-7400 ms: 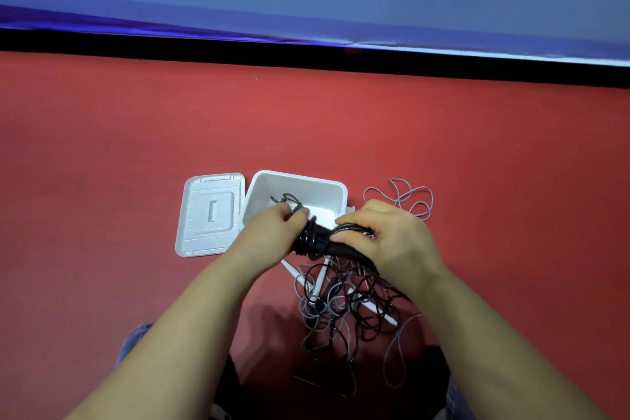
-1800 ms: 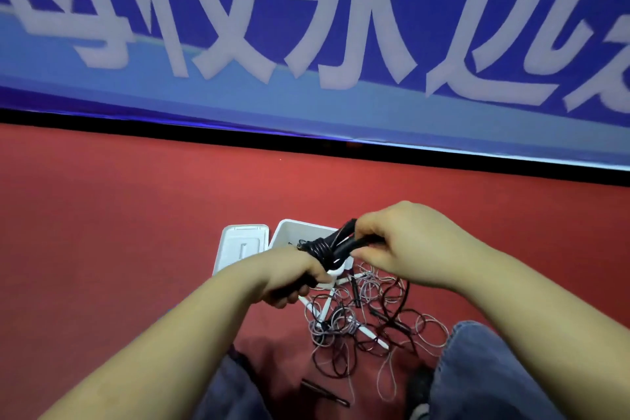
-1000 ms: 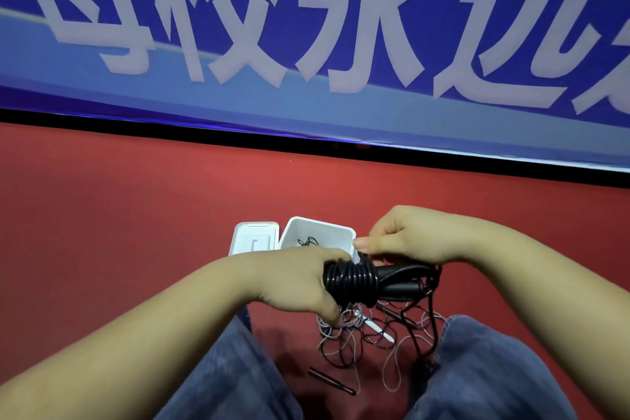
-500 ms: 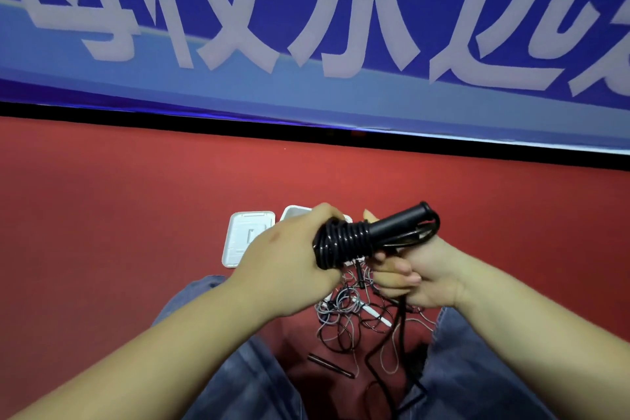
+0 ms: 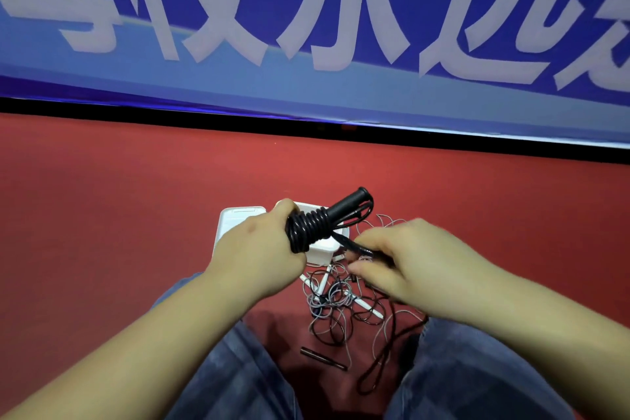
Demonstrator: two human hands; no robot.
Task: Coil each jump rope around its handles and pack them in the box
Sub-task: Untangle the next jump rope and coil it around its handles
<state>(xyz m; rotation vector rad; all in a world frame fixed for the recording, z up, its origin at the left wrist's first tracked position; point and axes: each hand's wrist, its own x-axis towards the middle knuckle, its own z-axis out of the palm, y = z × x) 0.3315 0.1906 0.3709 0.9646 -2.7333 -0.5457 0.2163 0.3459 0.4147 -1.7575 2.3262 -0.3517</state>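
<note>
Above the matte red floor (image 5: 102, 215), gripped at one end by the clenched left hand (image 5: 259, 249): black jump rope (image 5: 308, 227), glossy cord wound in tight rings round cylindrical ribbed handles, tips pointing to 2 o'clock. Pinched between fingers (image 5: 366, 271) of the right hand (image 5: 419, 266), at 4 o'clock from the coil: the loose black cord end. Just beyond both hands, partly hidden: white rectangular plastic box (image 5: 320, 252), flat moulded lid (image 5: 238, 218) lying at its 9 o'clock. Toward 6 o'clock, between denim-clad knees: tangle of thin grey and black ropes (image 5: 337, 303) with slim white handles, plus one dark slender handle (image 5: 322, 357) lying apart.
</note>
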